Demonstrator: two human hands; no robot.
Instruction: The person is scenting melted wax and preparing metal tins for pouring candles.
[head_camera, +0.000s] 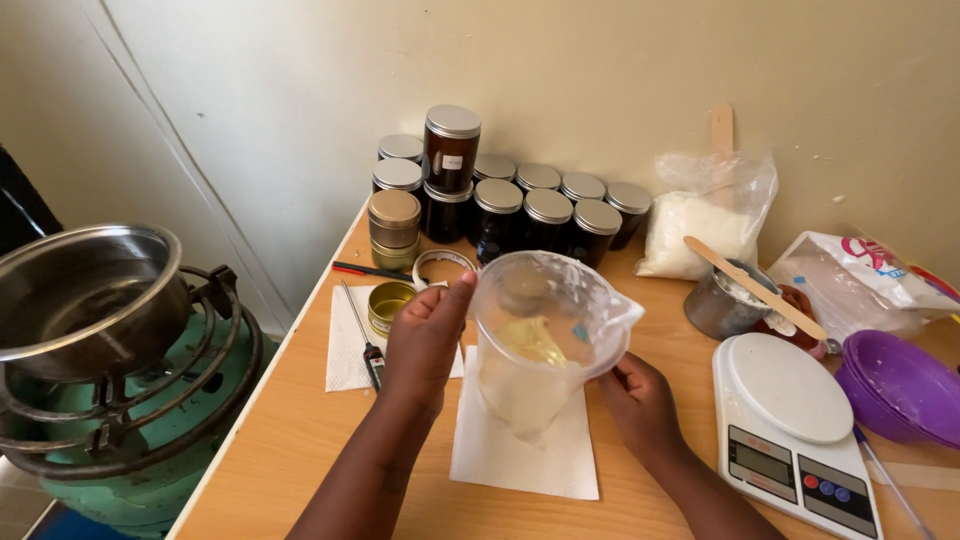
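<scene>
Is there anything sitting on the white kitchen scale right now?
No. The round white platform of the kitchen scale is bare, and both hands are on the clear plastic jug over the paper towel.

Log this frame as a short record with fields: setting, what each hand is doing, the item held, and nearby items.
setting: wooden table against a wall
left hand: grips the side of a clear plastic jug
right hand: supports the jug's other side
jug: raised above a white paper towel, holds pale yellowish liquid
behind: dark jars with silver lids
right: white kitchen scale, purple bowl
left: metal pot on a green gas burner
</scene>
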